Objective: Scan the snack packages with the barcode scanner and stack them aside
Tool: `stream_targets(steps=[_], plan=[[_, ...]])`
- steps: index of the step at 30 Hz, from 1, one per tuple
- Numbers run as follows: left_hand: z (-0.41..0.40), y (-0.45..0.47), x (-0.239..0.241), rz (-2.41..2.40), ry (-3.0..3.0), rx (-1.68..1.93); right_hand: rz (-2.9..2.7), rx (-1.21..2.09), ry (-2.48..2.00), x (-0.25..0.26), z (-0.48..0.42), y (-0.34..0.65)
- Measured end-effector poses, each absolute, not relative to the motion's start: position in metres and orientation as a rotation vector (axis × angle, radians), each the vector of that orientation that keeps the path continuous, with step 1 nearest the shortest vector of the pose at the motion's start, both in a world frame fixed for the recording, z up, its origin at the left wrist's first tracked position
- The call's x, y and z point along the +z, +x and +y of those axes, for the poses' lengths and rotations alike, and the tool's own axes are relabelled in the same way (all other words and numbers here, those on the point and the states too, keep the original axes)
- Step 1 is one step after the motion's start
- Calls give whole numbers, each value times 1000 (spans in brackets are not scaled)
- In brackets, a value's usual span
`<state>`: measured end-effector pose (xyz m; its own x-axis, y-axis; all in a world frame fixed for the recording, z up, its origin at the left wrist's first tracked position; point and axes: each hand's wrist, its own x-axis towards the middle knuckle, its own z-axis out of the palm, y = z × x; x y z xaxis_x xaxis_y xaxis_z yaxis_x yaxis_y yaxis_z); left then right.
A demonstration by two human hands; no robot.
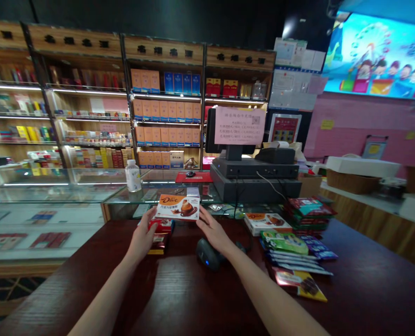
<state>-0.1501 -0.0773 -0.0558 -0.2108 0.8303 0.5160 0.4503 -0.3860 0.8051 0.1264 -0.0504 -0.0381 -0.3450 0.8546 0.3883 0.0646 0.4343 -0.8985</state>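
Observation:
A white and orange Dove chocolate box [178,206] is held up between my two hands, above the far part of the dark wooden counter. My left hand [145,233] grips its left end, and my right hand [212,228] grips its right end. Beneath the box, partly hidden by it and by my left hand, lie red packets [158,242]. A black barcode scanner [207,254] with a blue light rests on the counter just below my right hand. A similar Dove box [267,223] lies further right.
Green snack bags [284,242], a yellow chocolate packet [301,283] and a stack of dark red packs [310,214] sit on the right. Behind stand a cash register [256,175], a glass display case [123,207] and a white bottle [133,176]. Shelves of boxes line the wall.

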Motion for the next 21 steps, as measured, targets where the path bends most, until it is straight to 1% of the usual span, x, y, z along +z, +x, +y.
stream_targets(steps=[6,11,21], plan=[[-80,-188,-64,1590,1606,1626,-1755,1157,-807,-34,-42,88],[-78,-207,-71,1576,1534,1614,-1824,1222,-914,-23,-36,70],[-64,-234,-92,1567,1466,1620,-1967,1150,-1034,-15,-28,51]])
